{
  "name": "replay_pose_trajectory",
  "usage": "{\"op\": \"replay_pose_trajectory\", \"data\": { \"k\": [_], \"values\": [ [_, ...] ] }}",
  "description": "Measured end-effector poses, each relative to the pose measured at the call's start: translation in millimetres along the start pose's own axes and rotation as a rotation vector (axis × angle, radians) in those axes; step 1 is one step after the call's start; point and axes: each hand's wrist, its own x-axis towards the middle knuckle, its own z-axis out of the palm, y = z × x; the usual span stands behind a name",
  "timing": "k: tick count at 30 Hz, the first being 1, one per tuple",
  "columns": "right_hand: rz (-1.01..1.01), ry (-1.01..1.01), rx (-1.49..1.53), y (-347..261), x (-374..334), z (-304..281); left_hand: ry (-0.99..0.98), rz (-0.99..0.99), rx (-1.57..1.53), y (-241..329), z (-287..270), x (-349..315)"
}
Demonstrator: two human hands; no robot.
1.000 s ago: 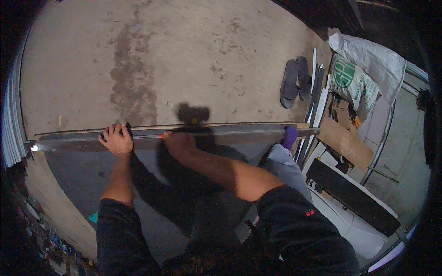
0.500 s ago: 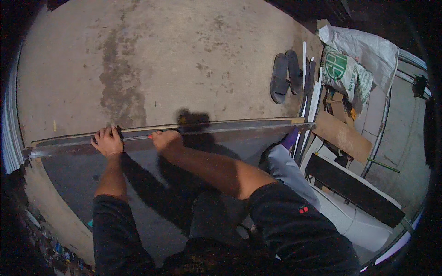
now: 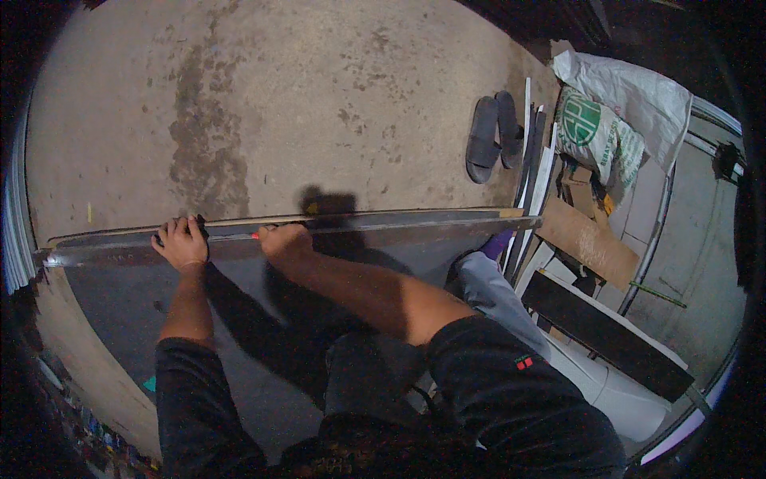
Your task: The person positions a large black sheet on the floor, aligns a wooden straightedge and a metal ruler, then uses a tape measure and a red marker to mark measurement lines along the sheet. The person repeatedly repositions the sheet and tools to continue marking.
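Observation:
A long dark board [image 3: 383, 232] with pale edge strips runs across in front of me, from the left wall side to the right clutter. My left hand [image 3: 183, 243] lies over its left part, fingers bent over the far edge and gripping it. A small black piece [image 3: 202, 227] shows beside those fingers; its kind is unclear. To the right, my right hand [image 3: 288, 244] is closed around a tool with a red end [image 3: 255, 236]. Its thin shaft seems to lie along the board towards my left hand; most of the handle is hidden in my fist.
A pair of dark slippers [image 3: 482, 140] lies on the stained concrete floor [image 3: 287, 104] beyond the board. On the right are long thin strips [image 3: 544, 172], white sacks [image 3: 586, 128], a brown panel [image 3: 589, 243] and a black plank [image 3: 606, 335]. A ribbed metal shutter [image 3: 16, 207] edges the left.
The whole view has shifted slightly. Both hands keep nearly the same places on the board, and the red-ended tool stays in my right hand.

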Motion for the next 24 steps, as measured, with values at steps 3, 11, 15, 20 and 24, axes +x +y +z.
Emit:
{"op": "replay_pose_trajectory", "data": {
  "k": [3,11,15,20,24],
  "values": [
    [-0.064,-0.125,-0.192,0.0,0.5,-16.6,-0.013,0.002,0.003,1.2,-2.8,0.6],
    [0.046,-0.234,-0.003,-1.0,8.5,-23.5,-0.038,0.000,-0.032,3.5,-2.5,1.4],
    [0.035,-0.341,-0.083,4.9,8.9,-13.5,-0.036,-0.011,-0.033,1.6,-2.0,0.5],
    [-0.007,-0.172,-0.032,-2.5,10.9,-33.3,0.008,0.008,-0.039,4.3,0.0,2.6],
    [-0.059,-0.217,-0.036,0.5,9.0,-33.6,-0.025,-0.008,-0.057,6.8,-9.9,2.9]
  ]
}}
